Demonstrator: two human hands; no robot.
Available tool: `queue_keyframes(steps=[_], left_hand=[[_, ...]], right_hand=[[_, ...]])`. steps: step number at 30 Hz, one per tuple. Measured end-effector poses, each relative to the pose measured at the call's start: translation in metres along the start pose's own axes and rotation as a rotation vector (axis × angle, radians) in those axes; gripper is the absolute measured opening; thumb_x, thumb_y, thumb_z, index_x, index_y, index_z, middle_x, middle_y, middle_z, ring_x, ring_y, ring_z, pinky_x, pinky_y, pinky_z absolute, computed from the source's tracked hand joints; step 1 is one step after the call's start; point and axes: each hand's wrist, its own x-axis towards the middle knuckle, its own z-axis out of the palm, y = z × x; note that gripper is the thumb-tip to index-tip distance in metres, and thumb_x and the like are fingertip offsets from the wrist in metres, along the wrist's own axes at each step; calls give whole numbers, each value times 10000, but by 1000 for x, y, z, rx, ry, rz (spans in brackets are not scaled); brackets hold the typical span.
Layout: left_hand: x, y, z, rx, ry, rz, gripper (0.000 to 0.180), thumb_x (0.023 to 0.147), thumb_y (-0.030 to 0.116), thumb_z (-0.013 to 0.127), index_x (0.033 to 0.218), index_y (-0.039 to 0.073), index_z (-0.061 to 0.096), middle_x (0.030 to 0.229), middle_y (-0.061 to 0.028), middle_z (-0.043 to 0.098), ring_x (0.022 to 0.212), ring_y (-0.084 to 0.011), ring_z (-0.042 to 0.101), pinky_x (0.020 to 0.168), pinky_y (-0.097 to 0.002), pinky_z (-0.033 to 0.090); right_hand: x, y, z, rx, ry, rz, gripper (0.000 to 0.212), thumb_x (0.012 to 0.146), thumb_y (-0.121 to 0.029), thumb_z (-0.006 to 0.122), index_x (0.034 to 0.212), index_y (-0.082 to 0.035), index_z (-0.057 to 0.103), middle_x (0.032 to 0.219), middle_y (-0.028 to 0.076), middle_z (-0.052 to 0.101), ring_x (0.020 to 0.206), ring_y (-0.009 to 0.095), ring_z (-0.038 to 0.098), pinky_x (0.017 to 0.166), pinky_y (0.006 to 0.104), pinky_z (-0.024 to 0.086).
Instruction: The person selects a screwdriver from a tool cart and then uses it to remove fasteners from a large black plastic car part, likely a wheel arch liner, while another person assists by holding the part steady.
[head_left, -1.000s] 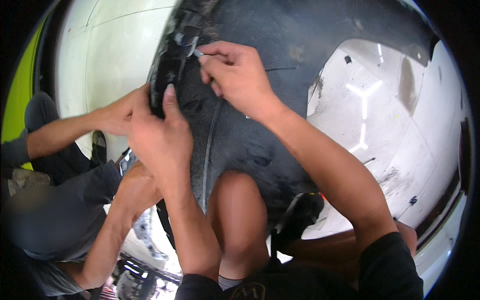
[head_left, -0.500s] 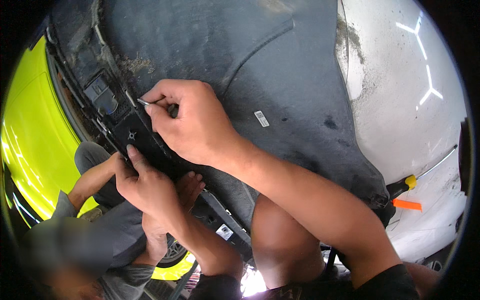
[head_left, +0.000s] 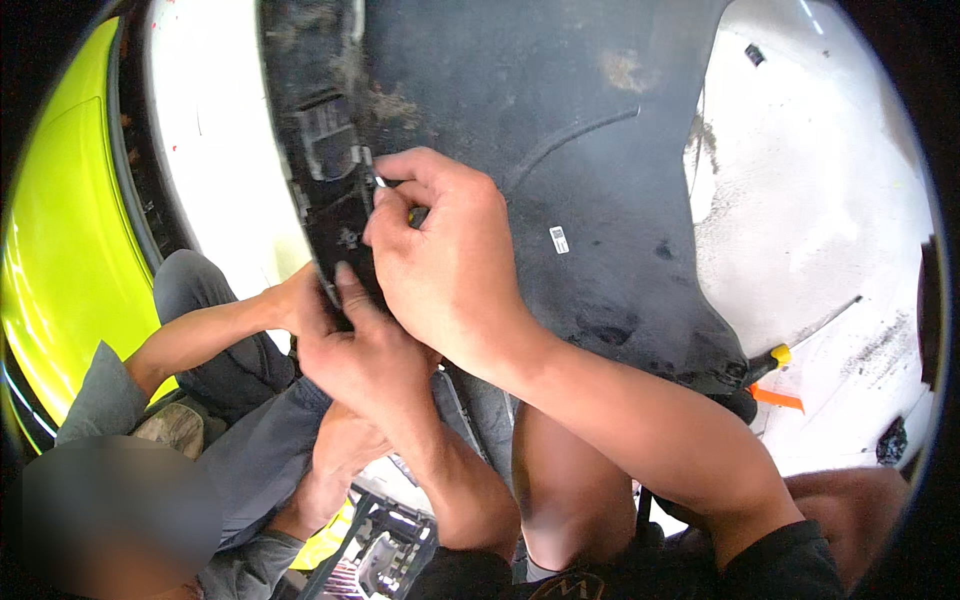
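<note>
A large dark grey felt-faced panel (head_left: 580, 160) lies before me, with a black plastic strip (head_left: 345, 215) along its left edge. My left hand (head_left: 365, 345) grips this edge, thumb on top and fingers mostly hidden below. Just above it, my right hand (head_left: 445, 235) is closed in a pinch around a small tool (head_left: 381, 182) with a metal tip. The tip is close to the strip; whether it touches cannot be made out. A bit of yellow and black shows inside my palm, while the rest of the tool is hidden.
A person in grey (head_left: 255, 440) crouches at lower left, one arm reaching to the panel's edge beside my left hand. A bright yellow-green car body (head_left: 65, 230) stands far left. On the white surface at right lies a screwdriver (head_left: 775, 357) beside an orange strip (head_left: 778, 399).
The panel's left edge has shifted right along with both my hands, uncovering a white surface between it and the yellow-green car. Both grips stay as they were.
</note>
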Motion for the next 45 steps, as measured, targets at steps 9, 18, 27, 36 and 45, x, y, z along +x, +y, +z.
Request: queue_keyframes(steps=[9,18,27,36,45], left_hand=[[1,8,-15,-146,-108,4,223,944,29,604,1145,-26,683,939,-117,750,838,-137,689,712,-326,541],[5,3,-19,-79,-183,-38,252,901,-18,656,1149,-50,674,991,-46,722,896,-93,650,758,-260,529],[4,9,-12,-17,-51,12,99,954,8,589,1023,-40,641,806,-236,654,675,-341,649,631,-413,498],[5,7,-14,28,-127,-21,183,961,54,640,1131,-12,658,945,-51,720,867,-94,644,745,-293,543],[6,6,6,-63,-54,57,125,947,4,577,1045,-36,644,833,-235,693,695,-302,681,644,-416,513]], right_hand=[[-12,-15,34,1,197,128,192,947,16,548,1088,132,607,704,148,680,531,171,642,469,331,472],[-7,-14,39,-51,256,114,177,920,7,585,1057,110,630,687,149,688,593,184,676,568,332,504],[8,-3,7,-365,34,-134,73,891,-14,633,922,44,667,684,186,691,611,264,708,599,382,516],[-6,-17,24,-46,164,76,176,913,-10,590,1017,101,679,766,236,707,735,296,703,681,393,531],[9,-14,12,-183,178,44,171,892,-15,583,980,75,698,827,282,712,823,455,718,749,482,558]])
